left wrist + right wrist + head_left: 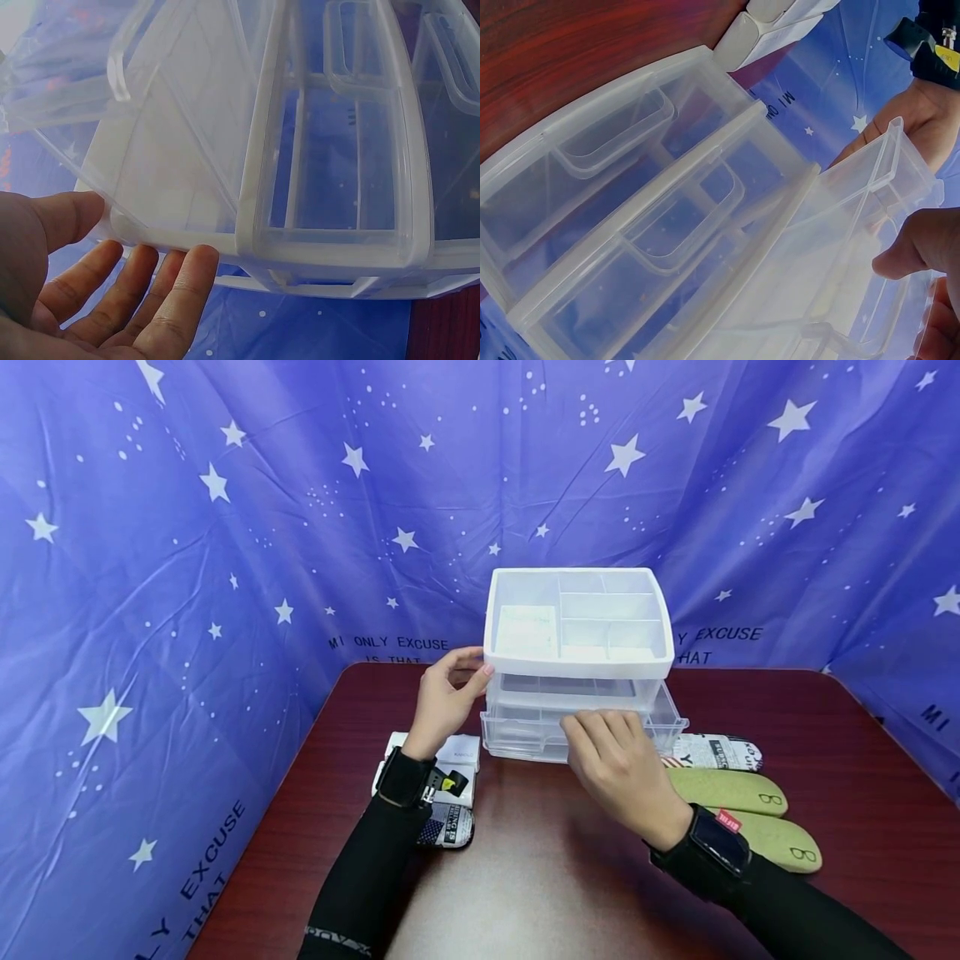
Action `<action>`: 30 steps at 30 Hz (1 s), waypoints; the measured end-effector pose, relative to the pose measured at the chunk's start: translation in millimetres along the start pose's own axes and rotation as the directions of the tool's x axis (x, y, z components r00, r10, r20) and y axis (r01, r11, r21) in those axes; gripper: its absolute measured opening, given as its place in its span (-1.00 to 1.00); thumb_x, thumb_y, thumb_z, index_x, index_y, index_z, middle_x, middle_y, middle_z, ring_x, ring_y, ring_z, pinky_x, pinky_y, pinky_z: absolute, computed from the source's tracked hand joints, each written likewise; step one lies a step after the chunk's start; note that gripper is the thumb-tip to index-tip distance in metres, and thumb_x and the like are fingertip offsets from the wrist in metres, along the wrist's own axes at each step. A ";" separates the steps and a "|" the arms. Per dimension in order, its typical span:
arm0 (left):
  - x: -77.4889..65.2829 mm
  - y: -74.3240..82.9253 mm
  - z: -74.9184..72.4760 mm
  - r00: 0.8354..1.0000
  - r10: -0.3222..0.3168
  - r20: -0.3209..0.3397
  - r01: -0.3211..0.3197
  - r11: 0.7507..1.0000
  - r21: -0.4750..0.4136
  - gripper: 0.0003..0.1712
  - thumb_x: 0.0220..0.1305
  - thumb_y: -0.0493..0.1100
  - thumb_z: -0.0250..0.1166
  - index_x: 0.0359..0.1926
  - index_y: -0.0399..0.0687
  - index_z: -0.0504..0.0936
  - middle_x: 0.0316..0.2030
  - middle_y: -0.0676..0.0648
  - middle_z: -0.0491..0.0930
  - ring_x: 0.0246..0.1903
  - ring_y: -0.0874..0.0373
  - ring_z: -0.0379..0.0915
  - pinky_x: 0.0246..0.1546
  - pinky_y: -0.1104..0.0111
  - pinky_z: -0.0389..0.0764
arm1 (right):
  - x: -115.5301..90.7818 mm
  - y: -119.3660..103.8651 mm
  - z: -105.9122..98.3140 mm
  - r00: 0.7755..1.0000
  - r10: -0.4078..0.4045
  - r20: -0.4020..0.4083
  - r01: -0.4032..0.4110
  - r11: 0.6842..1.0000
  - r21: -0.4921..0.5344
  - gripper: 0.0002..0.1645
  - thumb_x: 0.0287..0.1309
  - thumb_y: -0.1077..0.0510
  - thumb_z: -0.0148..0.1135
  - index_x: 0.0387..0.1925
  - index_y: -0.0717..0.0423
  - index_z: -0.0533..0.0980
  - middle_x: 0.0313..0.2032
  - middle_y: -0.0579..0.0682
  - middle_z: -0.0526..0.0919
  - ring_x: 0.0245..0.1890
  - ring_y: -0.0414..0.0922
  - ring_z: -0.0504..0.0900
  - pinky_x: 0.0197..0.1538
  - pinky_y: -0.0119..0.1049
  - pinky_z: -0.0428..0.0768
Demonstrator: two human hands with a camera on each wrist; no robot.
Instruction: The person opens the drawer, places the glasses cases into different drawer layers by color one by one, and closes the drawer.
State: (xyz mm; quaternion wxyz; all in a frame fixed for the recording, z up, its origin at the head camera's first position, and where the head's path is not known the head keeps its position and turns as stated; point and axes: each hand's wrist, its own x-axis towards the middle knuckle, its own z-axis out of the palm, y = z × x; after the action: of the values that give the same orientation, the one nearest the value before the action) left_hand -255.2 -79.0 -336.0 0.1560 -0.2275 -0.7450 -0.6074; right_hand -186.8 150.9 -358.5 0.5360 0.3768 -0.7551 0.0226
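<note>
A white drawer organizer (pixel 577 667) with clear plastic drawers stands toward the back of the table, its top divided into compartments. Its top clear drawer (pixel 525 747) is pulled out toward me, and the two lower drawers (pixel 615 142) are closed. My left hand (pixel 447 697) holds the organizer's upper left side, thumb at the front corner and fingers along the side. With the right hand (pixel 618 768) I pinch the front of the pulled-out drawer. In the right wrist view its thumb (pixel 922 244) lies over the drawer's front and the fingers are partly hidden behind it.
On the right lie two green glasses cases (pixel 731 789) and a newsprint-patterned case (pixel 716 752), partly behind the right hand. White boxes (pixel 459 750) and another newsprint-patterned case (pixel 453 827) lie by the left wrist. A blue starry curtain (pixel 450 485) hangs behind the table (pixel 510 877).
</note>
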 end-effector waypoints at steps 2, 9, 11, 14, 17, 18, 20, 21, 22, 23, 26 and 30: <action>0.0 0.2 0.3 1.000 -0.002 0.000 0.002 1.000 -0.004 -0.60 0.33 -0.30 0.27 0.14 -0.38 0.51 -0.15 -0.31 0.61 -0.15 -0.11 0.58 -0.24 0.35 0.68 | 0.2 -1.1 -1.7 1.000 -0.002 -0.001 0.002 1.000 0.003 -0.73 0.22 0.33 -0.12 -0.27 0.42 0.50 -0.37 0.22 0.51 -0.47 0.15 0.44 -0.47 -0.07 0.36; 0.5 -1.3 1.6 1.000 0.000 -0.005 0.000 1.000 -0.005 -0.62 0.32 -0.32 0.27 0.12 -0.39 0.52 -0.16 -0.32 0.61 -0.16 -0.10 0.59 -0.26 0.34 0.69 | 2.3 -4.3 -6.8 1.000 0.000 -0.021 0.000 1.000 0.000 -0.75 0.20 0.34 -0.11 -0.29 0.42 0.50 -0.38 0.23 0.52 -0.48 0.15 0.44 -0.48 -0.08 0.35; 0.7 -1.3 1.8 1.000 -0.001 -0.009 0.001 1.000 -0.001 -0.62 0.32 -0.32 0.27 0.12 -0.40 0.52 -0.17 -0.32 0.61 -0.17 -0.09 0.59 -0.26 0.34 0.69 | 2.6 -4.8 -7.6 1.000 0.002 -0.023 -0.002 1.000 0.001 -0.75 0.20 0.35 -0.11 -0.29 0.42 0.50 -0.38 0.23 0.52 -0.48 0.15 0.44 -0.48 -0.08 0.35; 1.1 -0.6 1.7 1.000 -0.001 -0.011 0.001 1.000 0.001 -0.62 0.32 -0.32 0.27 0.11 -0.40 0.52 -0.17 -0.32 0.61 -0.18 -0.10 0.59 -0.27 0.35 0.69 | 2.5 -5.1 -8.2 1.000 -0.001 -0.027 0.001 1.000 0.005 -0.75 0.19 0.35 -0.11 -0.29 0.42 0.50 -0.38 0.23 0.52 -0.48 0.14 0.44 -0.48 -0.09 0.34; 1.5 -1.9 1.3 1.000 0.002 -0.009 -0.002 1.000 0.002 -0.61 0.32 -0.32 0.27 0.12 -0.40 0.52 -0.17 -0.32 0.61 -0.18 -0.11 0.59 -0.27 0.35 0.69 | 2.7 -5.5 -8.4 1.000 -0.005 -0.031 0.006 1.000 0.009 -0.74 0.18 0.35 -0.11 -0.29 0.42 0.51 -0.38 0.22 0.52 -0.48 0.14 0.44 -0.48 -0.10 0.33; 2.2 -4.5 1.2 1.000 0.005 -0.008 -0.005 1.000 -0.001 -0.61 0.32 -0.31 0.27 0.13 -0.39 0.51 -0.17 -0.32 0.61 -0.18 -0.12 0.59 -0.27 0.34 0.69 | 2.8 -5.9 -8.6 1.000 -0.008 -0.030 0.008 1.000 0.011 -0.74 0.18 0.35 -0.11 -0.29 0.42 0.51 -0.38 0.22 0.52 -0.48 0.14 0.44 -0.48 -0.10 0.33; 4.0 -11.8 1.4 1.000 0.006 -0.008 -0.006 1.000 -0.001 -0.60 0.33 -0.29 0.28 0.14 -0.37 0.52 -0.16 -0.31 0.61 -0.18 -0.11 0.59 -0.26 0.34 0.69 | 3.4 -6.6 -9.2 0.999 -0.012 -0.030 0.013 1.000 0.011 -0.74 0.18 0.35 -0.11 -0.29 0.42 0.51 -0.39 0.22 0.52 -0.48 0.14 0.44 -0.48 -0.10 0.33; 5.0 -16.2 1.4 1.000 0.007 -0.008 -0.007 1.000 -0.002 -0.60 0.33 -0.27 0.28 0.14 -0.35 0.52 -0.16 -0.30 0.61 -0.18 -0.10 0.59 -0.26 0.34 0.69 | 3.8 -7.1 -9.7 0.999 -0.015 -0.031 0.015 1.000 0.010 -0.75 0.17 0.35 -0.11 -0.30 0.42 0.51 -0.39 0.22 0.52 -0.48 0.14 0.44 -0.48 -0.11 0.33; 6.1 -20.7 1.4 1.000 0.005 -0.009 -0.005 1.000 -0.004 -0.60 0.33 -0.25 0.29 0.14 -0.32 0.53 -0.16 -0.28 0.62 -0.18 -0.08 0.60 -0.26 0.34 0.69 | 4.3 -7.6 -10.3 0.999 -0.018 -0.030 0.018 1.000 0.009 -0.75 0.17 0.36 -0.11 -0.30 0.42 0.50 -0.39 0.22 0.52 -0.48 0.13 0.44 -0.48 -0.11 0.33; 7.0 -24.8 1.4 1.000 0.004 -0.010 -0.004 1.000 -0.005 -0.59 0.33 -0.23 0.30 0.14 -0.30 0.53 -0.16 -0.26 0.62 -0.18 -0.05 0.60 -0.27 0.34 0.69 | 4.8 -8.2 -11.0 0.999 -0.020 -0.030 0.020 1.000 0.009 -0.75 0.16 0.36 -0.11 -0.31 0.42 0.50 -0.40 0.22 0.52 -0.48 0.13 0.44 -0.48 -0.11 0.33; 8.8 -33.4 1.0 1.000 -0.002 -0.010 0.002 1.000 -0.017 -0.59 0.32 -0.16 0.32 0.14 -0.21 0.55 -0.17 -0.20 0.63 -0.19 0.02 0.60 -0.27 0.36 0.69 | 6.4 -10.0 -13.4 0.999 -0.024 -0.034 0.024 1.000 0.009 -0.76 0.15 0.36 -0.11 -0.32 0.41 0.50 -0.41 0.21 0.52 -0.49 0.12 0.44 -0.48 -0.12 0.33; 9.3 -36.6 0.9 1.000 -0.002 -0.005 0.002 0.999 -0.040 -0.59 0.31 -0.12 0.33 0.13 -0.16 0.57 -0.17 -0.16 0.63 -0.18 0.04 0.60 -0.27 0.34 0.69 | 7.6 -12.2 -16.2 0.999 -0.023 -0.041 0.023 1.000 0.011 -0.77 0.14 0.36 -0.10 -0.33 0.41 0.50 -0.42 0.20 0.51 -0.50 0.11 0.43 -0.49 -0.12 0.33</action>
State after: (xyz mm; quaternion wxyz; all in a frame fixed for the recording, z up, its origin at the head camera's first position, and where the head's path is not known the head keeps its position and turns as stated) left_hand -282.4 -82.6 -362.0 0.1527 -0.2282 -0.7324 -0.6231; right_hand -167.8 145.2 -349.9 0.5494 0.3880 -0.7395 0.0285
